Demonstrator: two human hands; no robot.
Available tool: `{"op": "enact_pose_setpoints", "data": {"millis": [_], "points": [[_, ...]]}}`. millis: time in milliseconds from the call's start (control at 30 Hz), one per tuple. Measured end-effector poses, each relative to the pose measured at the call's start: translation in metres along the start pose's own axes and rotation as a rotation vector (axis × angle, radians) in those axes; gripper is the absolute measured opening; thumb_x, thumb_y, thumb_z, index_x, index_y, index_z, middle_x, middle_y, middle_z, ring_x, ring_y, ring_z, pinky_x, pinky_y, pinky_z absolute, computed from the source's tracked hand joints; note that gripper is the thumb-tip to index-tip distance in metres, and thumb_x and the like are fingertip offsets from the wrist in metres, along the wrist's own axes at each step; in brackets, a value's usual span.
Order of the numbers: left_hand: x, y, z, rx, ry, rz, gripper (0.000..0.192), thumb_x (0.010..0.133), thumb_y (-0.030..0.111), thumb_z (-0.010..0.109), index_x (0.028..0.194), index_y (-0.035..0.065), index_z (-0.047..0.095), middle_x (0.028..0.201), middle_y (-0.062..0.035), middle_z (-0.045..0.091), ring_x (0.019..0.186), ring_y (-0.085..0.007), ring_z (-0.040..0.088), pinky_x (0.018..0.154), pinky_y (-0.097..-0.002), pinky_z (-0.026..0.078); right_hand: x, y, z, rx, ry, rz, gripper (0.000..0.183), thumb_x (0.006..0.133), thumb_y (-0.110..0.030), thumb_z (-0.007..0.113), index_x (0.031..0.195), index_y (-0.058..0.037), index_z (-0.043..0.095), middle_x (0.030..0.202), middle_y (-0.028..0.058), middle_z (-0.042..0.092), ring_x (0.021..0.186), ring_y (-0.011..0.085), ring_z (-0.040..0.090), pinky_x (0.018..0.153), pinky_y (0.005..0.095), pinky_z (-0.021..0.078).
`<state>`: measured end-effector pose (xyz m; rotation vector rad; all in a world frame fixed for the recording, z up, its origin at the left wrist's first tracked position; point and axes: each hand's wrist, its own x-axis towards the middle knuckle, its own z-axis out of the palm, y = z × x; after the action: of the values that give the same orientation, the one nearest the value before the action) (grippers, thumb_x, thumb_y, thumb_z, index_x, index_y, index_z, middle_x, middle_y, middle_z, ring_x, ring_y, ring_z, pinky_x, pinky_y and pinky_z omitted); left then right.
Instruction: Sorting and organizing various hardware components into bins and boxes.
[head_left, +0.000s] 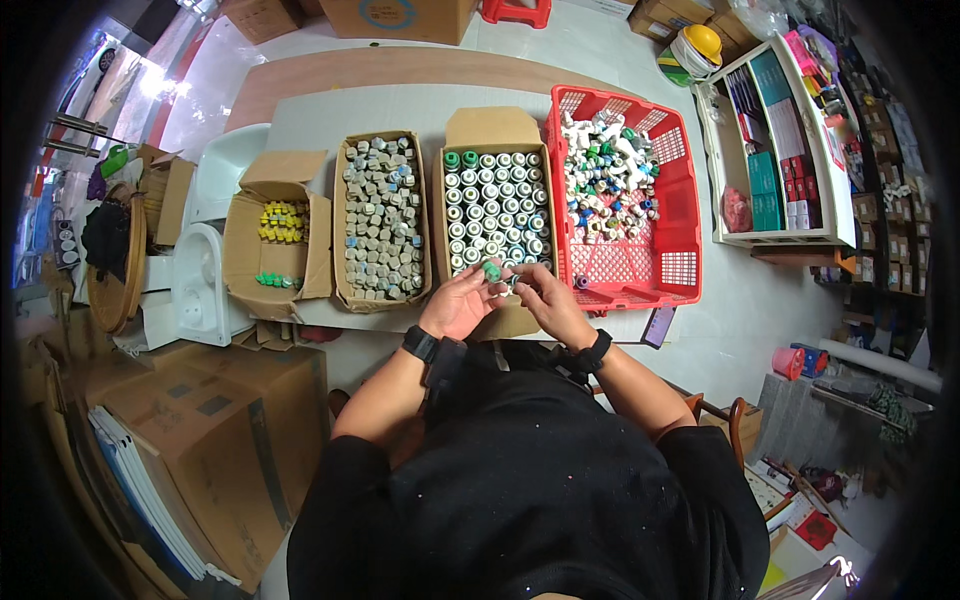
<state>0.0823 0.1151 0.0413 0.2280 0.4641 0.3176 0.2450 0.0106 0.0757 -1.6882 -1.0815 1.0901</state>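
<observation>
My left hand (455, 306) holds a small green plastic fitting (490, 271) between thumb and fingers. Close beside it, my right hand (551, 300) pinches a small whitish fitting (511, 283); its exact shape is partly hidden by the fingers. Both hands are over the near end of a cardboard box (493, 135) packed with upright white pipe fittings (490, 191) in rows. Two green fittings (461, 160) stand in that box's far left corner. To the right, a red plastic crate (626, 281) holds a loose pile of white, green and blue fittings (607, 169).
Left of the hands stands a carton (339, 225) of greyish capped pieces, then a smaller carton (319, 259) with yellow and green pieces. A phone (658, 326) lies by the crate's near right corner. White ceramic basins (202, 285) stand at left, a shelf unit (780, 150) at right.
</observation>
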Motion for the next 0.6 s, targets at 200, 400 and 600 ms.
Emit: {"op": "enact_pose_setpoints", "data": {"millis": [200,400,600], "points": [[0.003,0.003,-0.010,-0.037,0.004,-0.005,0.029,0.094,0.015,0.046,0.121,0.0045,0.048,0.113,-0.0104,0.059,0.098,-0.0189,0.059,0.085,-0.0343,0.046,0.002,0.020,0.008,-0.032,-0.005,-0.046,0.025,0.089,-0.016,0.057,0.110,-0.0030,0.053,0.084,0.0087,0.059,0.069,0.0171,0.055,0.063,0.0300,0.0455],[0.004,0.003,-0.014,-0.003,0.048,0.008,0.026,0.092,0.013,0.049,0.118,0.0063,0.048,0.112,-0.0117,0.058,0.097,-0.0205,0.057,0.085,-0.0351,0.046,0.006,0.024,0.006,-0.077,-0.038,0.006,0.024,0.088,-0.017,0.059,0.106,-0.0024,0.055,0.082,0.0092,0.060,0.068,0.0171,0.056,0.062,0.0300,0.0456],[0.000,0.014,-0.021,-0.009,0.062,0.046,0.027,0.090,0.013,0.051,0.116,0.0075,0.047,0.112,-0.0105,0.056,0.097,-0.0204,0.055,0.085,-0.0364,0.045,0.035,0.003,-0.007,-0.215,-0.044,-0.013,0.025,0.085,-0.018,0.060,0.103,-0.0019,0.057,0.083,0.0117,0.062,0.067,0.0213,0.058,0.063,0.0323,0.0467]]}}
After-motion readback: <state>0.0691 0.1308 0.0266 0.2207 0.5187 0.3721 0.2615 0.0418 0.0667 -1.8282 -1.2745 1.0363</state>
